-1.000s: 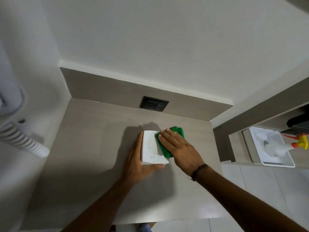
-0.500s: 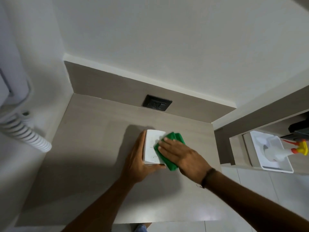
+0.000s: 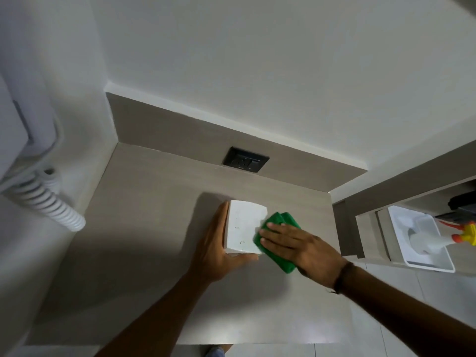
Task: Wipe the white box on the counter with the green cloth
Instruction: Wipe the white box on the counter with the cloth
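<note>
A small white box (image 3: 243,226) with a few dark specks on its top stands on the grey-beige counter (image 3: 144,228). My left hand (image 3: 215,247) grips it, palm against its left side and thumb under its near edge. A folded green cloth (image 3: 277,255) lies over the box's right edge and side. My right hand (image 3: 300,247) presses flat on the cloth, fingers pointing left onto the box top.
A black socket plate (image 3: 246,159) sits in the backsplash behind the box. A white wall unit with a ribbed hose (image 3: 47,202) hangs at the left. At the right, a lower shelf holds a white tray (image 3: 422,239) with a spray bottle (image 3: 438,239).
My right hand has slid the green cloth toward the near right edge of the box, uncovering more of the top. My left hand keeps its hold on the box.
</note>
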